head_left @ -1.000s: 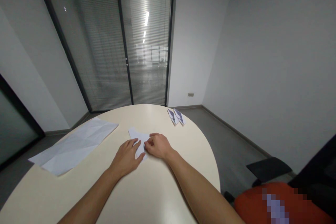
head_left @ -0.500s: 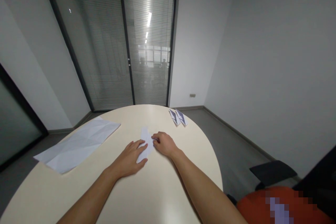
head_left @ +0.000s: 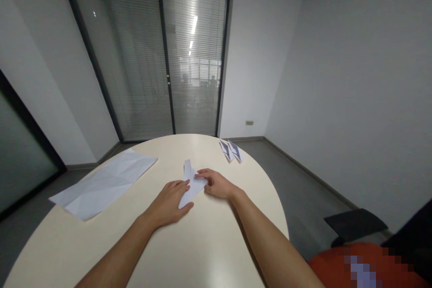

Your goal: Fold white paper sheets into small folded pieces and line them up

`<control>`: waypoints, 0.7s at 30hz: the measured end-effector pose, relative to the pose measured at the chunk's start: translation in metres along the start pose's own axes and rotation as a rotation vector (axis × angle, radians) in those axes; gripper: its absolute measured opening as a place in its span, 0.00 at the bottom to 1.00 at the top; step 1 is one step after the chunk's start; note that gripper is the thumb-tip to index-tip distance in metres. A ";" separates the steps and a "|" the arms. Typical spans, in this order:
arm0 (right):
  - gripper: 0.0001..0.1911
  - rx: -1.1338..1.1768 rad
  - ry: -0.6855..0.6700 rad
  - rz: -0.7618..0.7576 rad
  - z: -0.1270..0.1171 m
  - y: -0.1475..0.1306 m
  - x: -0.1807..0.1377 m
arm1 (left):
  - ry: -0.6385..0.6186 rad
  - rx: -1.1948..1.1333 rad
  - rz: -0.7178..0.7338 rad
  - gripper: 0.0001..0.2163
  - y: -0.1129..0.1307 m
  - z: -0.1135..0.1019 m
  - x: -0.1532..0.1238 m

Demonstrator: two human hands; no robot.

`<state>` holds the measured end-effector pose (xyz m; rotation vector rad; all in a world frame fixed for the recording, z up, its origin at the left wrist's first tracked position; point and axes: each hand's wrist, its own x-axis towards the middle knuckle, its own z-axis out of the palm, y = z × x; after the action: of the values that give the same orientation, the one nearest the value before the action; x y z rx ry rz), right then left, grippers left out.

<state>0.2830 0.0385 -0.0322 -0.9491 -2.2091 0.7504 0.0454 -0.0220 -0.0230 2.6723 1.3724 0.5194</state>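
A small folded white paper [head_left: 191, 182] lies near the middle of the round cream table [head_left: 209, 243]. My left hand [head_left: 168, 204] rests flat on the paper's near end, fingers stretched out and pressing it down. My right hand [head_left: 216, 184] is at the paper's right side, its fingertips pinching the edge of a fold. The far tip of the paper points up and away from me.
A large creased white sheet [head_left: 104, 182] lies on the left of the table. Two small folded paper pieces [head_left: 231, 150] sit at the far right rim. A dark chair [head_left: 357, 222] and an orange seat [head_left: 367, 265] stand to the right. A glass door with blinds is behind.
The paper went from a wider flat shape to a narrow folded strip. My right hand slid to the right along its edge; my left hand stayed pressing the near end.
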 end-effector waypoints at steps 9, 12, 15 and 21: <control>0.14 -0.125 -0.017 -0.032 -0.011 -0.013 -0.004 | 0.049 -0.015 -0.007 0.19 -0.005 0.005 0.001; 0.08 -0.163 0.007 -0.077 -0.011 -0.016 -0.004 | 0.081 0.008 0.031 0.14 -0.008 0.008 0.003; 0.04 -0.148 0.014 -0.114 -0.009 -0.017 -0.003 | 0.084 0.036 0.033 0.13 -0.007 0.009 0.005; 0.19 -0.208 0.004 -0.107 -0.005 -0.018 -0.001 | 0.129 -0.041 -0.073 0.15 -0.011 0.006 0.006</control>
<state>0.2799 0.0288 -0.0165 -0.9203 -2.3472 0.4762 0.0418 -0.0103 -0.0296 2.5856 1.4690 0.7151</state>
